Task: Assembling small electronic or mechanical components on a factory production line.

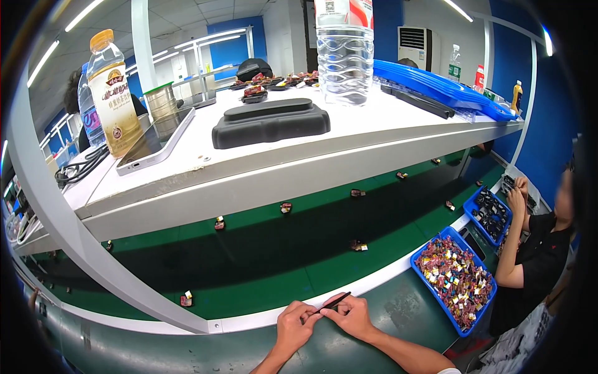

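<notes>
My left hand (295,325) and my right hand (352,316) meet over the near edge of the green work surface. Between them is a slim black pointed tool (337,301), perhaps tweezers, slanting up to the right. Both sets of fingers are pinched around it; the left fingertips hide its lower end. Just beyond, small dark red parts with white tabs lie scattered on a green conveyor belt, one part (359,245) nearly straight ahead and another part (186,299) to the left.
To the right stands a blue tray (413,260) heaped with similar small parts, then a second blue tray (471,218) of black pieces. A co-worker's hands (516,194) hold something dark there. A white shelf (249,163) overhangs the belt, carrying bottles, a phone and a black case.
</notes>
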A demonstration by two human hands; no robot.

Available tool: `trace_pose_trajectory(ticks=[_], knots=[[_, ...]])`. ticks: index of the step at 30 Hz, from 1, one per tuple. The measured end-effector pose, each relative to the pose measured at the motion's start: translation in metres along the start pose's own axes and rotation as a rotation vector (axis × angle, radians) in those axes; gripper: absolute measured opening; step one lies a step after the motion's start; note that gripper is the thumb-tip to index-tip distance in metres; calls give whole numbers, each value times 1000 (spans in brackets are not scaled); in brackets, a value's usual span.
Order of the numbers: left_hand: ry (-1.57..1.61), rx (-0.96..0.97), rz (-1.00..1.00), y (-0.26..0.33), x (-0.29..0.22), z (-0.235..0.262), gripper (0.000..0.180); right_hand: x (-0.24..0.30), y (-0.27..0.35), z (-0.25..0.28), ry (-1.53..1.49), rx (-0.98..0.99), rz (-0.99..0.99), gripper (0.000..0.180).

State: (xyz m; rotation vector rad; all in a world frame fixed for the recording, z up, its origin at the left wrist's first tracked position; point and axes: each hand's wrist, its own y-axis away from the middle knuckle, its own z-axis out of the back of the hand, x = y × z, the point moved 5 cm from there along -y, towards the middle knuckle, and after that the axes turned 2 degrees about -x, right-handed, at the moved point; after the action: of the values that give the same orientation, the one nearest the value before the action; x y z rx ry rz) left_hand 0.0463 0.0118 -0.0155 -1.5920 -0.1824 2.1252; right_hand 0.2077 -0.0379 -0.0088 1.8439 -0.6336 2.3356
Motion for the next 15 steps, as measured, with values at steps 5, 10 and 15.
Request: trace_pose_trajectory(ticks=[5, 10, 15], knots=[[24, -23, 2, 0, 0, 1, 16, -2, -1, 0, 18, 2, 5, 15], [20, -9, 25, 0, 3, 0, 15, 1, -1, 0, 35, -1, 14, 16], [8, -4, 42, -1, 1, 1, 16, -4, -1, 0, 46, 2, 15, 17]])
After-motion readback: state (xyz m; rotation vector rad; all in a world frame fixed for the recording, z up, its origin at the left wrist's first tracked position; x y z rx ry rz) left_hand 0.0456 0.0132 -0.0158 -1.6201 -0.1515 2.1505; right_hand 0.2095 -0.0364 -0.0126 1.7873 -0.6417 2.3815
